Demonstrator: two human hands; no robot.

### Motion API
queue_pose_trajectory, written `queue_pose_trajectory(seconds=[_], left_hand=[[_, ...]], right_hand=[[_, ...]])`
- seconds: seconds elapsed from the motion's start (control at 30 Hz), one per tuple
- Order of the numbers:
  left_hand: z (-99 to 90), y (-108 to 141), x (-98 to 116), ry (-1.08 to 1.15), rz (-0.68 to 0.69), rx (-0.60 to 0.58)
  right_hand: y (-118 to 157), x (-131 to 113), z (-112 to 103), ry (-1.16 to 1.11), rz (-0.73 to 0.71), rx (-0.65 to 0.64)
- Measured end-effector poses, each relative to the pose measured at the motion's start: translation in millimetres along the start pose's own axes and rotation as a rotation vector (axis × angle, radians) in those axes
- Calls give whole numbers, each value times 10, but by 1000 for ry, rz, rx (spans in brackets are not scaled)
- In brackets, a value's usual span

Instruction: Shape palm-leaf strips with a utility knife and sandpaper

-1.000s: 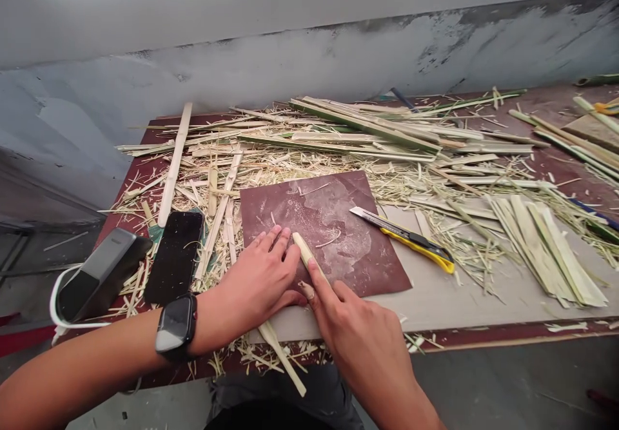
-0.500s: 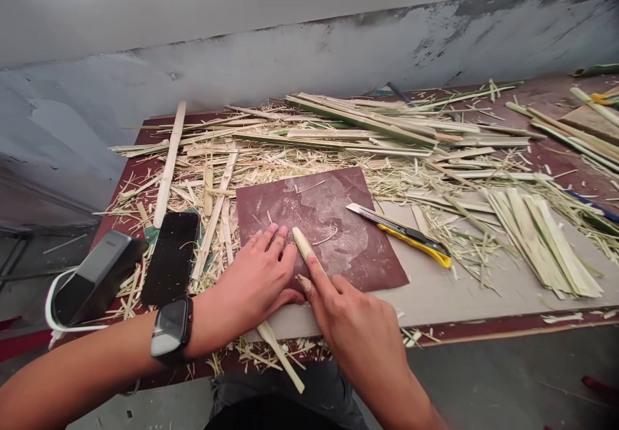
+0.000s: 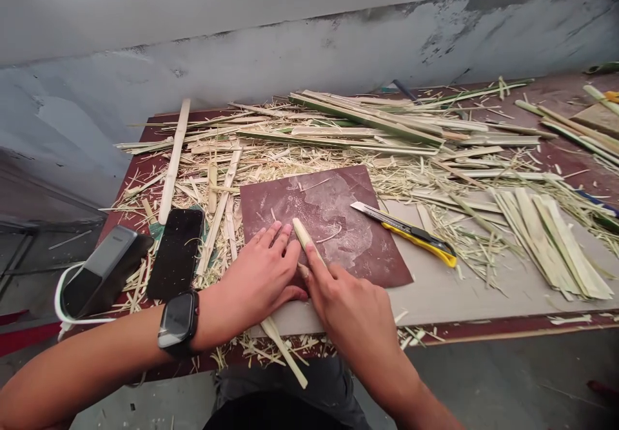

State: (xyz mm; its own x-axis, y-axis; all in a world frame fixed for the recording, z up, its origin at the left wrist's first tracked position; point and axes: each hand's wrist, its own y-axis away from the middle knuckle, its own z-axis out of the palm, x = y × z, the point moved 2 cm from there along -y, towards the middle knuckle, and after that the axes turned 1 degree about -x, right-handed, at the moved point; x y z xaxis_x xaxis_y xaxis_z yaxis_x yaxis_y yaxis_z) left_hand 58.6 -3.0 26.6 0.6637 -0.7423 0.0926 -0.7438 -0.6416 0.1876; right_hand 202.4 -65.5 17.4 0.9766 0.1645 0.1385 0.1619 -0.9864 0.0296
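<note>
A sheet of dark red sandpaper [image 3: 348, 249] lies on a pale board [image 3: 464, 298], with whitish dust across its surface. My right hand [image 3: 351, 311] grips a bamboo strip [image 3: 300, 231], its index finger stretched along the top and the rounded tip poking out over the sandpaper. My left hand [image 3: 261, 269] lies flat on the sandpaper's left part, fingers stretched and holding nothing. Below my left wrist another pale bamboo strip [image 3: 285, 352] sticks out past the table's front edge. To the right, a yellow utility knife [image 3: 411, 233] rests across the sandpaper and board with its blade out.
Bamboo shavings [image 3: 271, 162] and long green-edged strips [image 3: 367, 117] cover the back of the table. Several flat strips [image 3: 546, 243] lie at right. A black phone [image 3: 176, 253] and a grey-black device with white cable [image 3: 109, 262] sit at left. A wall [image 3: 271, 62] stands behind.
The bamboo strip and my right hand have shifted very slightly up the sandpaper. My left hand stays flat. The whole view has moved a little.
</note>
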Motion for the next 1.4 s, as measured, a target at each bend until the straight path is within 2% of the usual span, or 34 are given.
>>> queue_pose_trajectory(seconds=[0.07, 0.17, 0.33, 0.4, 0.5, 0.83, 1.03, 1.3, 1.4], left_hand=[[-1, 0, -2, 3, -2, -3], [-1, -7, 3, -1, -12, -11], [1, -19, 14, -11, -23, -21], [-1, -19, 16, -13, -19, -8], [5, -13, 17, -15, -13, 7], [1, -12, 8, -9, -14, 4], [-28, -20, 17, -7, -30, -46], [21, -13, 11, -9, -14, -14], [23, -13, 14, -1, 2, -13]], right_hand=[[-43, -17, 7, -1, 2, -1], [19, 7, 21, 1, -25, 64], [192, 222, 12, -129, -121, 149], [186, 307, 10, -194, -153, 144], [128, 360, 32, -162, -141, 99], [188, 164, 16, -20, -41, 10], [73, 142, 13, 69, 20, 0], [159, 100, -15, 82, -38, 112], [104, 88, -7, 93, -25, 125]])
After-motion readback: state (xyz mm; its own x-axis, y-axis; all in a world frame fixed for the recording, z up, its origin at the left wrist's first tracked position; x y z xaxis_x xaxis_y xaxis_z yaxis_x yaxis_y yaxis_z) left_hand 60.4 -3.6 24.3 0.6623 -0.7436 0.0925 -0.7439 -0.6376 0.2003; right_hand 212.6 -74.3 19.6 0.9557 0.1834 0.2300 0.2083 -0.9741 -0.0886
